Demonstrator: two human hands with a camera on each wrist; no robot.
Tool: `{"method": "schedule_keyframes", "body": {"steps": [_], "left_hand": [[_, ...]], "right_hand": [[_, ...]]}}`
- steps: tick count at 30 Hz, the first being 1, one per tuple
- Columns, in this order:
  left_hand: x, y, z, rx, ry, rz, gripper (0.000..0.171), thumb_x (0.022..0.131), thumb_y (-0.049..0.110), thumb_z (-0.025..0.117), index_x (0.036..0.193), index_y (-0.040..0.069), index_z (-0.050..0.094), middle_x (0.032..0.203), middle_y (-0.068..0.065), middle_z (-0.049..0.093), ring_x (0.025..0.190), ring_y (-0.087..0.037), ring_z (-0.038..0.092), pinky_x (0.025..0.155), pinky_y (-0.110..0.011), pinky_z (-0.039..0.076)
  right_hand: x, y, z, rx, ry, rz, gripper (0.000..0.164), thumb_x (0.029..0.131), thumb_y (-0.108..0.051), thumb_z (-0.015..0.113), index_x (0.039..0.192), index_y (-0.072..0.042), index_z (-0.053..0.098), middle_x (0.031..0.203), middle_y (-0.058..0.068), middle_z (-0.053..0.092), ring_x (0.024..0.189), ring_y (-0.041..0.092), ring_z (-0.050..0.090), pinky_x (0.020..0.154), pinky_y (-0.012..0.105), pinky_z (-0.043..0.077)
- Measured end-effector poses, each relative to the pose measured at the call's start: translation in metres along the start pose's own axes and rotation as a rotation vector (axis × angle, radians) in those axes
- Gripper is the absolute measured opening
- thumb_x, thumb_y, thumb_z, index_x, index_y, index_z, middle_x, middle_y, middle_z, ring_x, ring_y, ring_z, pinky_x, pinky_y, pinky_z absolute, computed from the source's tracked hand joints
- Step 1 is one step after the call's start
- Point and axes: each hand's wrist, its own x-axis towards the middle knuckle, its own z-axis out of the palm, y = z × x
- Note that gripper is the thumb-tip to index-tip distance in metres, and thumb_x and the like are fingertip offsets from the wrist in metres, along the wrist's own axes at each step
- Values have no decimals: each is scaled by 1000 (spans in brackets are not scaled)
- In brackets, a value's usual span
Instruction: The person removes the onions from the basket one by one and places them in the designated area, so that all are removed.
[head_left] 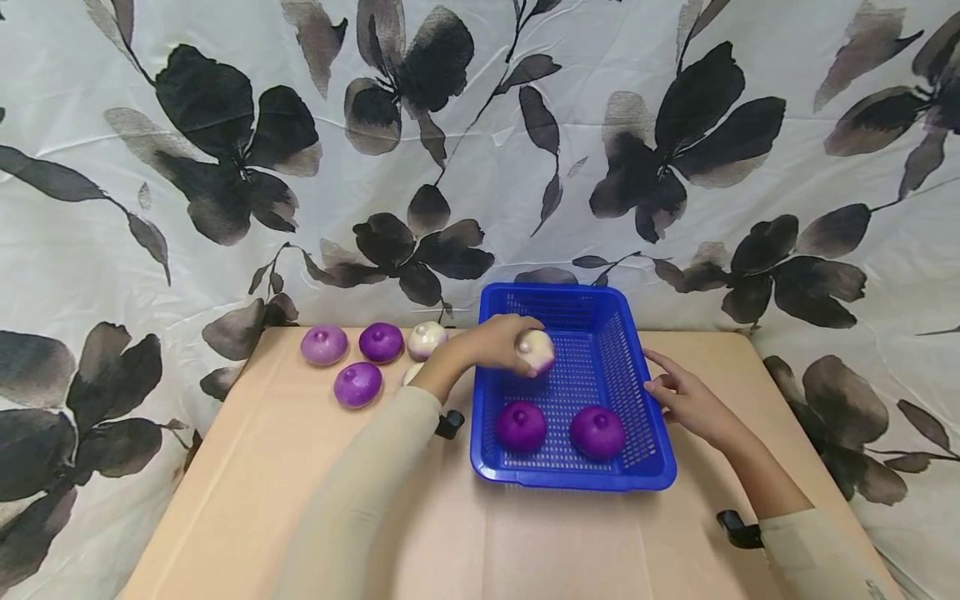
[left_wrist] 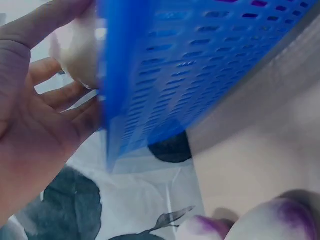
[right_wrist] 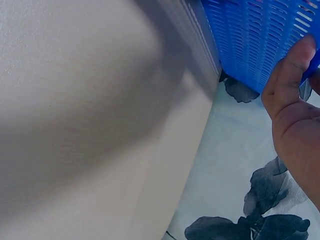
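Observation:
My left hand (head_left: 501,342) grips a white onion (head_left: 537,352) with purple patches, over the back left part of a blue plastic basket (head_left: 573,481). In the left wrist view the thumb and fingers curl round this onion (left_wrist: 77,50), and the basket wall hides part of it. Inside the basket, toward its front, sit two dark purple onions, one on the left (head_left: 521,427) and one on the right (head_left: 597,432). My right hand (head_left: 690,404) holds the basket's right rim; in the right wrist view a digit lies against the slotted outer wall (right_wrist: 250,45).
Left of the basket, a light purple onion (head_left: 324,345), two darker ones (head_left: 381,342) (head_left: 357,385) and a white one (head_left: 427,340) lie on the tan table (head_left: 555,542). Another white onion (head_left: 411,372) is partly behind my left forearm. A floral cloth (head_left: 525,192) hangs behind.

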Motion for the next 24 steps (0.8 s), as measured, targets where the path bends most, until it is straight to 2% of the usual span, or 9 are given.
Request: {"method": "schedule_keyframes", "body": {"steps": [5, 9, 11, 16, 20, 24], "left_hand": [[-16, 0, -13, -49, 58, -2, 81, 80, 32, 86, 149, 8, 52, 135, -7, 65, 120, -20, 60, 105, -36, 50], [-34, 2, -25, -67, 149, -19, 86, 79, 34, 85, 152, 8, 47, 144, -10, 59, 127, -24, 57, 109, -41, 48], [-44, 2, -31, -84, 200, -30, 86, 79, 35, 86, 151, 9, 47, 142, -10, 60, 124, -25, 59, 107, -43, 49], [-72, 1, -44, -128, 316, -66, 79, 80, 36, 86, 145, 10, 50, 132, -6, 63, 113, -22, 62, 100, -42, 53], [-99, -4, -50, -164, 383, -99, 76, 81, 35, 86, 144, 13, 49, 133, -4, 59, 116, -22, 58, 99, -43, 53], [-125, -13, -52, -156, 446, -137, 77, 82, 34, 87, 146, 14, 49, 137, -5, 56, 119, -24, 57, 101, -47, 52]], "right_hand": [[-1, 0, 1, -8, 1, -3, 66, 109, -10, 48, 165, -5, 14, 99, 21, 62, 83, 17, 68, 68, 35, 64], [-1, -1, 1, -13, 3, -6, 66, 109, -10, 49, 165, -5, 14, 100, 21, 62, 84, 16, 68, 68, 34, 64], [-1, 0, 1, -12, 4, -9, 66, 109, -10, 49, 165, -5, 14, 100, 22, 62, 84, 17, 69, 68, 34, 64], [-1, 1, 0, -13, 7, -13, 66, 110, -12, 49, 165, -5, 14, 100, 21, 62, 85, 18, 69, 68, 35, 64], [0, 2, -1, -24, 8, -11, 66, 110, -14, 49, 165, -6, 15, 100, 20, 62, 85, 19, 69, 69, 35, 64], [0, 3, -2, -34, 8, -5, 66, 110, -14, 49, 165, -7, 15, 101, 22, 62, 86, 20, 70, 70, 35, 65]]}}
